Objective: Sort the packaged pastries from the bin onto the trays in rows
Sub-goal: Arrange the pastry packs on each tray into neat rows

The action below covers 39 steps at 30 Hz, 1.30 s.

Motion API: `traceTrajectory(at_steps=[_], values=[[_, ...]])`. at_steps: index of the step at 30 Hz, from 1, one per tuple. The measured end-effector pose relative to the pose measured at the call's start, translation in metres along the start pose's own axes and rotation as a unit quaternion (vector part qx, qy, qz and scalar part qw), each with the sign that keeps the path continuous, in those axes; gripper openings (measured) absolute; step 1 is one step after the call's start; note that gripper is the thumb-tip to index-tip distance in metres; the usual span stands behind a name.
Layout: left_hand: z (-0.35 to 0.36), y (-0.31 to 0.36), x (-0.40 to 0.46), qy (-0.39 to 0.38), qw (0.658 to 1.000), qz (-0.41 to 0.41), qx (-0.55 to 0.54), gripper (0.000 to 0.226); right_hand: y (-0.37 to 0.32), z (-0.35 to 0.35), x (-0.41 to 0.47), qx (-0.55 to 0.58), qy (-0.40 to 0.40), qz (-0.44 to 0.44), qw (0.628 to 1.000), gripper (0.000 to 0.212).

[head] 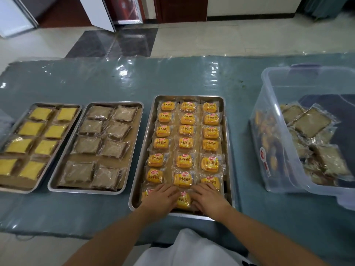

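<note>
Where tiled floor ends, plastic-covered blue table beneath trays.

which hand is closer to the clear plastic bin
Right. The right hand rests flat on the orange-bun tray's near end, on the side facing the bin; the left hand lies farther left.

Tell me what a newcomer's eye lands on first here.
First, the steel tray of orange-wrapped buns at centre, filled in three neat rows, with the left hand and right hand lying flat on its nearest row. Next, the clear plastic bin at right, holding brown packaged cakes.
</note>
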<state>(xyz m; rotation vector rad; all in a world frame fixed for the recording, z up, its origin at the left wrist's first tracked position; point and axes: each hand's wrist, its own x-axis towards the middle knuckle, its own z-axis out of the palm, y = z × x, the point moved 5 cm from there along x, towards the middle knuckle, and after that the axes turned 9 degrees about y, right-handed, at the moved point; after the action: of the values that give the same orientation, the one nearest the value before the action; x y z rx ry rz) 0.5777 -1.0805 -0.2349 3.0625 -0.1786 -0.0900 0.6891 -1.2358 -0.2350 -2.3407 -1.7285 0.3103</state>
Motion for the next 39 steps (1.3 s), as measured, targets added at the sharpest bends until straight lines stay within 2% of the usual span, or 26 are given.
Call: traceTrajectory(at_steps=[4,7,11,17,20,24,29,34,39], values=[[-0.012,-0.003,0.020,-0.036,0.996,-0.057,-0.052,0.047,0.017,-0.023,0.000,0.014,0.030,0.025,0.999,0.039],[-0.024,-0.002,0.047,-0.025,0.995,-0.076,-0.056,0.054,0.035,-0.041,0.003,0.019,0.052,0.049,0.997,0.037],[-0.041,-0.001,0.088,0.001,0.994,-0.089,-0.057,0.051,0.063,-0.060,0.012,0.022,0.068,0.082,0.994,0.037],[-0.062,-0.016,0.149,0.033,0.992,-0.100,-0.068,0.043,0.114,-0.089,0.039,0.038,0.101,0.188,0.976,0.031],[-0.065,-0.035,0.185,0.030,0.992,-0.106,-0.056,0.048,0.141,-0.104,0.065,0.043,0.118,0.244,0.962,0.026],[-0.063,-0.066,0.233,0.037,0.992,-0.106,-0.050,0.042,0.175,-0.121,0.100,0.051,0.146,0.299,0.942,0.020],[-0.054,-0.108,0.298,0.061,0.991,-0.113,-0.048,0.046,0.223,-0.130,0.146,0.041,0.144,0.347,0.926,0.025],[-0.048,-0.142,0.364,0.075,0.986,-0.128,-0.075,0.063,0.266,-0.129,0.193,0.041,0.142,0.344,0.927,0.020],[-0.033,-0.168,0.418,0.017,0.996,-0.081,-0.040,0.084,0.300,-0.117,0.242,-0.011,0.050,0.299,0.953,0.040]])
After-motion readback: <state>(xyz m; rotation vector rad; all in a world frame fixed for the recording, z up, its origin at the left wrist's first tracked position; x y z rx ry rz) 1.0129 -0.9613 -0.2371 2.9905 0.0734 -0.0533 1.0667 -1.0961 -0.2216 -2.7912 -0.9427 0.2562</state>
